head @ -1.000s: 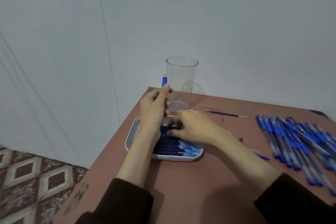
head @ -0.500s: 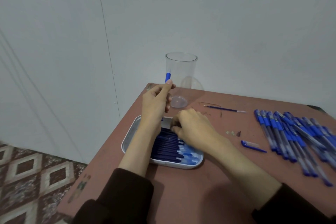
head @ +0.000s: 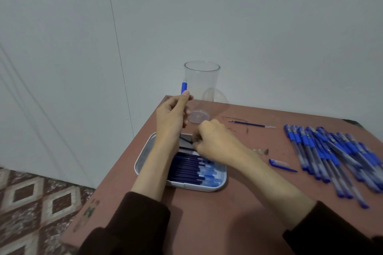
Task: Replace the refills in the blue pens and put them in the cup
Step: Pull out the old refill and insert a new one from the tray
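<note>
Change: the right grip (head: 217, 141) has drawn its fingers in from lying across the rows and now bunches them at the far end of the tray (head: 143, 158). One dark refill (head: 185, 140) there sits askew, out of line with the rest. The left grip (head: 172, 118) has hardly shifted.
Left grip: thumb and fingers pinch a pen barrel (head: 184, 88) upright. Its blue sleeve pokes above the thumb, just left of the cup (head: 202, 80) and over the tray's far left corner.
Right grip: fingers are curled downward and the tips are blurred. I cannot tell whether they have closed on the askew refill or only touch it.
Refill stock (head: 186, 170): dark refills lie side by side in the near part of the tray, partly under the right wrist.
Cup: clear and upright at the far edge of the bench (head: 207, 217). No pen shows inside it.
Waiting pens (head: 331, 151): these are heaped on the right of the bench. A loose cap (head: 281, 165) lies just left of them, and a single refill (head: 248, 124) lies apart on the far side.
Meaning: a fresh refill is probably being picked for the held barrel. It looks like an early stage, since the cup is bare and the heap is large.
Next: the refill has to be lifted clear of the row and fed into the barrel, and the pen closed before it goes into the cup.
Risk: the thin refill may slip or drag its neighbours out of line.
</note>
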Available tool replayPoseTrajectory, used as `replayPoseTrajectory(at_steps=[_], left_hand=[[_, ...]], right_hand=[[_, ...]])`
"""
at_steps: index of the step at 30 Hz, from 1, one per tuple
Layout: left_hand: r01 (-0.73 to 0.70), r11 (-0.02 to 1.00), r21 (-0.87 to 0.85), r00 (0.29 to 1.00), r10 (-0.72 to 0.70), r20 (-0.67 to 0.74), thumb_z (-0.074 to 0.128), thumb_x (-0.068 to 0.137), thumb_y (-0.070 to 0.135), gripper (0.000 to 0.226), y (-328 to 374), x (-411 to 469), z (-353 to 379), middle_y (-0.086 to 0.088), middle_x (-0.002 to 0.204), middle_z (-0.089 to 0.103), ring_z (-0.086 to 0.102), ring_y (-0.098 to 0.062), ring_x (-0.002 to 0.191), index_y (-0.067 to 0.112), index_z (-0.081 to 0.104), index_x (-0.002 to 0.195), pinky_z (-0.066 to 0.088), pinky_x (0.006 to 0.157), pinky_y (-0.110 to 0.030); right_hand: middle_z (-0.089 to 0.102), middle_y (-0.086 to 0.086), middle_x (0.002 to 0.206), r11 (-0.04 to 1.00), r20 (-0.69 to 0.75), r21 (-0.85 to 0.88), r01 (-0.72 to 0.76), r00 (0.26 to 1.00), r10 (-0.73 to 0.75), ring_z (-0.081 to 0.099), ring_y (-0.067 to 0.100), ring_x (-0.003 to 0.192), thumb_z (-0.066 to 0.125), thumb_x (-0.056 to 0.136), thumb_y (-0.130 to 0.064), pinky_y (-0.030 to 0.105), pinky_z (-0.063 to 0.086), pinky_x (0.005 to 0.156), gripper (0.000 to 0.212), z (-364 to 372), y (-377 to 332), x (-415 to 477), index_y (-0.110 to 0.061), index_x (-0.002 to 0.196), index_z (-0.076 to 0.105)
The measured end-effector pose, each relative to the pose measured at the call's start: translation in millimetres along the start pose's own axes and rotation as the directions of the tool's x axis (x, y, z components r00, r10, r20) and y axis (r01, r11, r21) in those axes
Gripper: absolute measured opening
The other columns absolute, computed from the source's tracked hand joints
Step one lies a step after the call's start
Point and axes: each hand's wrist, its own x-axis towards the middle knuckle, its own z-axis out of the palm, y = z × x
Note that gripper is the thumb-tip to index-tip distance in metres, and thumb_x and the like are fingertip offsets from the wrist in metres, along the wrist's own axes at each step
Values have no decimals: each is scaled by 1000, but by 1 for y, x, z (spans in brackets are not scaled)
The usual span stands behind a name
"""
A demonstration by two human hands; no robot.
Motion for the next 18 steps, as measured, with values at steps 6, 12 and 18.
replayPoseTrajectory(at_steps=[6, 12, 18], left_hand=[[-181, 983, 42, 983, 181, -17, 55, 94, 23, 19, 1, -4, 2, 6, 59, 57, 49, -5, 52, 11, 68, 90, 43, 50, -17], [-423, 805, 417, 853, 199, 482, 60, 91, 25, 22, -10, -19, 68, 7, 66, 62, 46, 2, 50, 27, 66, 111, 37, 56, -14], [-456, 755, 472, 820, 151, 552, 58, 91, 32, 10, -28, -29, 88, 12, 64, 62, 48, -2, 55, 29, 66, 87, 39, 60, -23]], right_hand=[[63, 3, 56, 630, -43, 755, -181, 946, 323, 47, 7, 38, 62, 86, -3, 19, 37, 38, 14, -37, 43, -26, -13, 76, 65], [67, 10, 60, 195, -141, 979, 53, 872, 470, 55, 15, 44, 47, 94, 3, 21, 45, 43, 12, -63, 107, -58, -9, 94, 50], [73, 12, 78, 142, -282, 959, 244, 805, 522, 66, 19, 65, 53, 95, -4, 23, 54, 59, 7, -67, 128, -63, -11, 96, 54]])
